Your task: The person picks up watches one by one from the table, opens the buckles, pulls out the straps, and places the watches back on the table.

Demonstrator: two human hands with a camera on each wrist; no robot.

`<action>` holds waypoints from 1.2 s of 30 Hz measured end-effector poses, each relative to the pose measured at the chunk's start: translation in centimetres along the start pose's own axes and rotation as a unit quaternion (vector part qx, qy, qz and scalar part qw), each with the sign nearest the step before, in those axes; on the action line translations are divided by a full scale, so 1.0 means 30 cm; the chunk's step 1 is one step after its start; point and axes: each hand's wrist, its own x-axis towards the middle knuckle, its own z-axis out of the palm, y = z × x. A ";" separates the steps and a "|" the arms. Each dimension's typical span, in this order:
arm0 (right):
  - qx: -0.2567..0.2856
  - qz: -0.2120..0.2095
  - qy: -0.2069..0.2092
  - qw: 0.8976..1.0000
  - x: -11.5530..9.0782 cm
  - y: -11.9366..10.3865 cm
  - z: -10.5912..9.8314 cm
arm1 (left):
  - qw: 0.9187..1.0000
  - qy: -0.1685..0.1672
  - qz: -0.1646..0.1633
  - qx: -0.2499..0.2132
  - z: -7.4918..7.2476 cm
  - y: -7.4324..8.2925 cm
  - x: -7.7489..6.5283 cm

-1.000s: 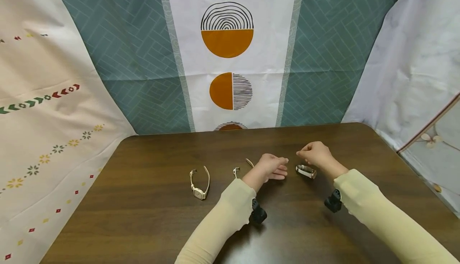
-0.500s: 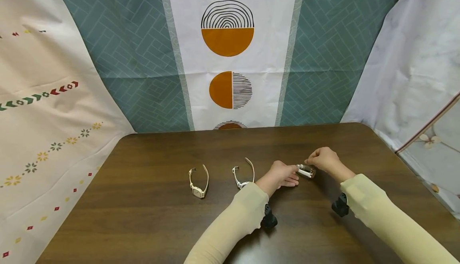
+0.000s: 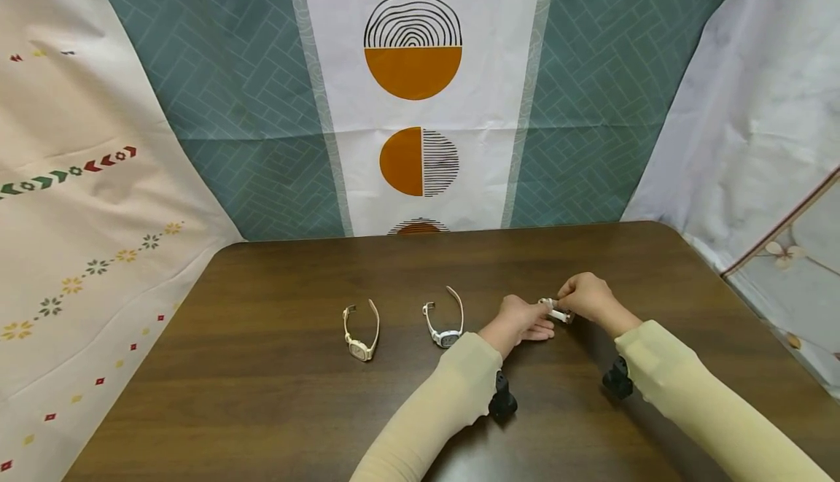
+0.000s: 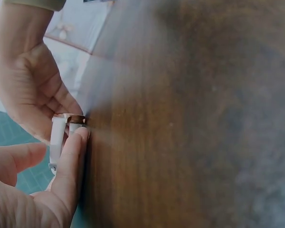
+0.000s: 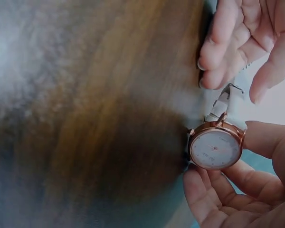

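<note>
A wristwatch with a rose-gold case and a white strap stands on its edge at the table's right side, its strap bent into a loop. My right hand holds it by the case, thumb on one side and curled fingers on the other in the right wrist view. From the left, my left hand reaches to the strap end. Its fingers are fairly straight and a fingertip touches the strap low down, while the thumb lies close beside it; contact there is unclear.
Two more wristwatches lie on the brown wooden table to the left: a cream one and a white one, straps spread away from me. Patterned cloths hang behind and at both sides of the table.
My left hand has moved right to the rose-gold watch, uncovering the white watch. My right hand has come down onto the rose-gold watch and taken hold of it.
</note>
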 end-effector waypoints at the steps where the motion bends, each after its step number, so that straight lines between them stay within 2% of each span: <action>1: 0.001 0.000 0.000 1.000 0.000 0.000 0.002 | 1.000 0.000 0.002 -0.002 0.000 -0.001 0.003; 20: -0.014 -0.011 0.033 0.999 -0.019 -0.004 0.032 | 1.000 0.012 0.004 0.006 0.005 -0.001 0.008; 26: -0.014 -0.035 0.034 0.999 -0.021 -0.005 0.037 | 1.000 0.018 0.011 0.019 0.005 -0.003 0.002; 30: -0.024 -0.056 0.034 0.998 -0.024 -0.001 0.035 | 0.999 0.015 0.028 0.019 0.006 -0.011 -0.003; 36: 0.015 -0.040 0.007 0.999 -0.035 0.008 0.033 | 0.999 -0.006 0.039 0.021 -0.010 -0.014 -0.009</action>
